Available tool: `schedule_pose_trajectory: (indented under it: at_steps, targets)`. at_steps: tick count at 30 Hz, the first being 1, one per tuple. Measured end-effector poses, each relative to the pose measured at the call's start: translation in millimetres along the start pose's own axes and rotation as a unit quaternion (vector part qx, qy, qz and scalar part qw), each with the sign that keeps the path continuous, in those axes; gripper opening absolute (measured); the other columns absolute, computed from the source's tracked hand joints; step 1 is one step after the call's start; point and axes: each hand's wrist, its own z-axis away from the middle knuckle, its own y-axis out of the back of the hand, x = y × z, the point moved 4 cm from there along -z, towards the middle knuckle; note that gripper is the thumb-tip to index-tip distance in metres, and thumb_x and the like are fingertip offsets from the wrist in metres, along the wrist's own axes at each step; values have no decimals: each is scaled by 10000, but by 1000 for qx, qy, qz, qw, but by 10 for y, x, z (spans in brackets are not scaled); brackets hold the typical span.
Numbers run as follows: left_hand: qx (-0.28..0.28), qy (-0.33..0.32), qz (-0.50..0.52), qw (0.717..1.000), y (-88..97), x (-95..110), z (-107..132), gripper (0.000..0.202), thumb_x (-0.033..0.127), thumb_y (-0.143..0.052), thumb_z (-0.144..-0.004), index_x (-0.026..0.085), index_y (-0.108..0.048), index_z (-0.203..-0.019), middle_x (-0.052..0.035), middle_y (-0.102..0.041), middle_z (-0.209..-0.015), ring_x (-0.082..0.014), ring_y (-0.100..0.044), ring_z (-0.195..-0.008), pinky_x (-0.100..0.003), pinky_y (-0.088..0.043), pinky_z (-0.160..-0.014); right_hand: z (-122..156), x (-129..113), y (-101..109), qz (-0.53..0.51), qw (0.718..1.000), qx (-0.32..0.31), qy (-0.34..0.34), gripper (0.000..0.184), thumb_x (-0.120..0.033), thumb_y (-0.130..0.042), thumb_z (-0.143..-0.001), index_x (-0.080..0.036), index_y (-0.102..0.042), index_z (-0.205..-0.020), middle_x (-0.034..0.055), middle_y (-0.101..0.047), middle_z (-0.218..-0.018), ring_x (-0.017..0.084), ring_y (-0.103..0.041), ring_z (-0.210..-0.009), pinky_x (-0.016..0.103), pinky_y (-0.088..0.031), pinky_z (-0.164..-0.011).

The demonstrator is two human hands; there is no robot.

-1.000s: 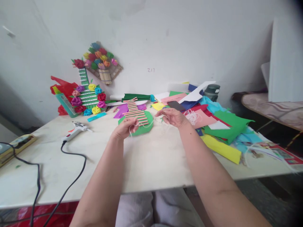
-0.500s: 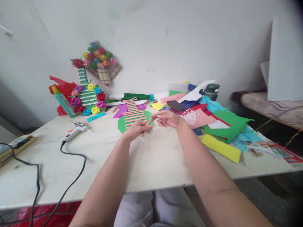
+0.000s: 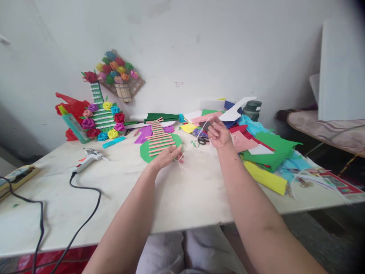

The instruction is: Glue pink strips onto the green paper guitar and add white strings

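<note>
My left hand (image 3: 165, 156) rests on the table just in front of a green paper shape with pink strips (image 3: 159, 142), fingers pinched on a thin white string (image 3: 190, 150). The string runs up and right to my right hand (image 3: 219, 134), which is lifted over the coloured paper and closed on the string's other part. Black-handled scissors (image 3: 202, 140) lie just left of my right hand.
A glue gun (image 3: 85, 159) with a black cord (image 3: 85, 213) lies at the left. Paper-flower crafts (image 3: 102, 118) lean on the wall. A heap of coloured paper sheets (image 3: 265, 152) covers the right side, with a dark jar (image 3: 251, 109) behind. The table edge (image 3: 182, 226) runs across near me.
My right hand has moved up and to the right, drawing the string out. My left hand has slid slightly right and lower onto the table.
</note>
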Motion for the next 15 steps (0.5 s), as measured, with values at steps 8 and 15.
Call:
schedule_pose_trajectory:
  at_steps: [8,15]
  targets:
    - [122,-84,-43,988,90,-115,-27,219,236,-671,-602,197,-636,-815,-29,-567,-796,-135,-494,-681,-268,-407,-680,57,244,-274,96,978,-79,-167,182,-181,-631,-635,-160,-656,-814,38,-685,-744,-12,-222,-308,178,-99,-314]
    - [109,-6,133,985,46,-92,-21,338,367,-548,-740,145,-621,-985,-49,-586,-808,-119,-517,-629,-257,-415,-612,124,370,-417,143,942,-189,-237,257,-207,-622,-678,-141,-635,-926,61,-694,-791,-29,-246,-271,173,-92,-290]
